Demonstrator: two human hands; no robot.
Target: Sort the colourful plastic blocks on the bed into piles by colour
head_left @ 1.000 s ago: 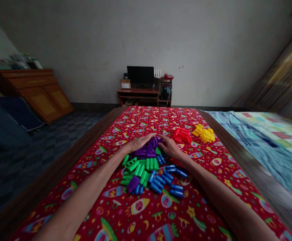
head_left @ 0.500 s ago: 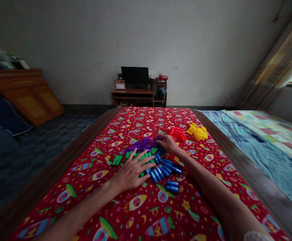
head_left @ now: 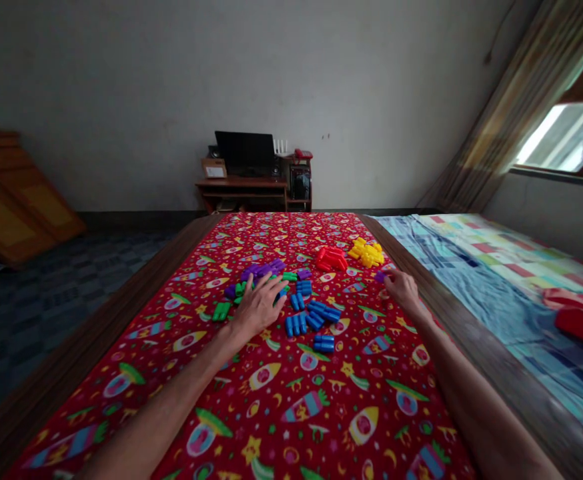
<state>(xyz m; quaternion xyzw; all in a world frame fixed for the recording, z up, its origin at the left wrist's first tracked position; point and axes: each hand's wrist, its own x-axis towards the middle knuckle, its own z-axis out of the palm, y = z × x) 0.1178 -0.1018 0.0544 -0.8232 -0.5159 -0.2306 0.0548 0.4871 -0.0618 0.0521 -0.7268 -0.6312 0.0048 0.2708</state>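
Observation:
My left hand [head_left: 260, 305] lies with fingers spread over the pile, partly hiding green blocks [head_left: 221, 311] and purple blocks [head_left: 263, 269]. Near the table's right edge, my right hand [head_left: 402, 289] is closed on a small purple block [head_left: 380, 276] at its fingertips. Several blue blocks [head_left: 324, 311] lie loosely to the right of my left hand. Behind them sits a heap of red blocks [head_left: 331, 259], with a heap of yellow blocks [head_left: 366, 253] to its right, beyond my right hand.
A red patterned cloth [head_left: 271, 413] covers the wooden-edged table. To the right is a bed [head_left: 451, 260] with a blue sheet and a red item [head_left: 581, 327] on it. A desk with a monitor [head_left: 245, 153] stands against the far wall.
My right hand has moved right, away from the pile, with a purple block in its fingers. My left hand stays over the pile. The view has turned to the right.

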